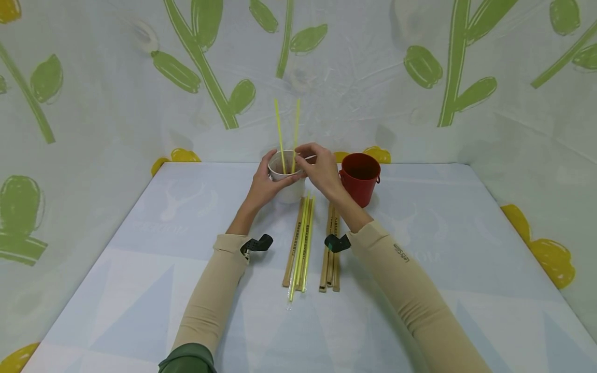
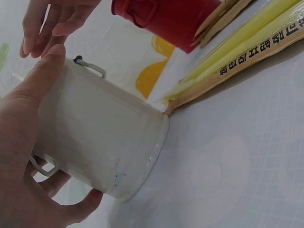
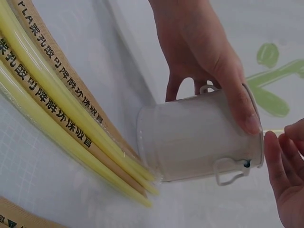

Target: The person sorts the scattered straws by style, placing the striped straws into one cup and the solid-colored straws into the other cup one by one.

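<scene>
A small white pail (image 1: 290, 194) with little side handles stands upright at the far side of the table. My left hand (image 1: 262, 187) grips it, thumb along the near side of the rim and fingers round the far side. Two yellow straws rise out of the pail; the left straw (image 1: 279, 127) leans free against the inside. At the pail's rim, my right hand (image 1: 323, 170) pinches the right straw (image 1: 297, 122) between thumb and fingertips. In the right wrist view, that straw (image 3: 273, 131) shows between the rim and the fingers.
A red pail (image 1: 360, 178) stands to the right, beside the right wrist. Nearer me lie several yellow straws (image 1: 298, 254) and paper-wrapped straws (image 1: 292, 259), with another group of wrapped straws (image 1: 330, 264) to their right. A patterned sheet (image 1: 350, 77) hangs behind the table.
</scene>
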`<state>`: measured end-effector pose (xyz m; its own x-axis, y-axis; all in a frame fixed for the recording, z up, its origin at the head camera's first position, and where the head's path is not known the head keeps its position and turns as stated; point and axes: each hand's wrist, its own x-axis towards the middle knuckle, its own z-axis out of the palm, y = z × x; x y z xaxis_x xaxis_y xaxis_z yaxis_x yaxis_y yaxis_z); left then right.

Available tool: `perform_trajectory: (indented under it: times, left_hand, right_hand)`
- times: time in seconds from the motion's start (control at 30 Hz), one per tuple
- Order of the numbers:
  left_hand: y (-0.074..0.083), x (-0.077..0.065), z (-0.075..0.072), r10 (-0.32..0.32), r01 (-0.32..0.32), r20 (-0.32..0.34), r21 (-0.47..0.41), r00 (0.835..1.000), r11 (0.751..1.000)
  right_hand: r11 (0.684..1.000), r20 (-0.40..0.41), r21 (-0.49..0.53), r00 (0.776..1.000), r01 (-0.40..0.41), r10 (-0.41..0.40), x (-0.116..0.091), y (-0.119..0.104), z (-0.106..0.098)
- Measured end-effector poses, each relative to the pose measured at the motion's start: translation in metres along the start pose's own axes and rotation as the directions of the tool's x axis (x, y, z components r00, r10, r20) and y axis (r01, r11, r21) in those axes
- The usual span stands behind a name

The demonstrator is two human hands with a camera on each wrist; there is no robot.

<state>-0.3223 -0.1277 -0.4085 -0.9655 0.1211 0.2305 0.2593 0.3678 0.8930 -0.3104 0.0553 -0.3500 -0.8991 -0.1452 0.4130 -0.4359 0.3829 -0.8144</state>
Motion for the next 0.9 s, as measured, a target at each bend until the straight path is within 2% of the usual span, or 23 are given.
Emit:
perform_trajectory:
  times: [0.53, 0.9]
  left_hand:
    - [-0.001, 0.001, 0.0, 0.003, -0.003, -0.005, 0.005, 1.0, 1.0]
    - [0.0, 0.0, 0.0, -0.001, 0.001, 0.002, 0.0, 1.0, 1.0]
  right_hand:
    - [0.997, 0.008, 0.077, 1.0, 0.02, -0.021, -0.015, -0.013, -0.01]
    - [0.991, -0.003, 0.1, 0.996, 0.092, -0.092, -0.028, -0.029, -0.022]
